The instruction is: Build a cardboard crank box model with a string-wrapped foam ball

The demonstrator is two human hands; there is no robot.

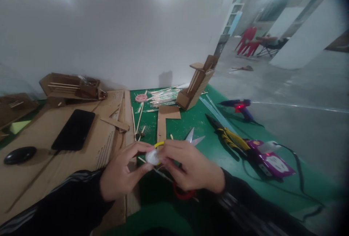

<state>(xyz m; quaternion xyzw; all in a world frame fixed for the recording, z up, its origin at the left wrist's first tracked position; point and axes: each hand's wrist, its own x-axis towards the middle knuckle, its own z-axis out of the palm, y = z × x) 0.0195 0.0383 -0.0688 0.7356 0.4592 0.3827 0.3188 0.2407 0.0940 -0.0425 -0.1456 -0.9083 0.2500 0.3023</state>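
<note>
While left hand (pixel 122 174) and right hand (pixel 188 167) pinch white piece (pixel 152 157) left of scissors (pixel 195 138), its long axis is unclear. Cardboard box (pixel 88 92), far left beyond scissors, holds thin sticks (pixel 64 85).

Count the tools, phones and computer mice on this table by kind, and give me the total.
Glue gun: 1
Pliers: 1
Scissors: 1
Phone: 1
Mouse: 1
Total: 5
</note>
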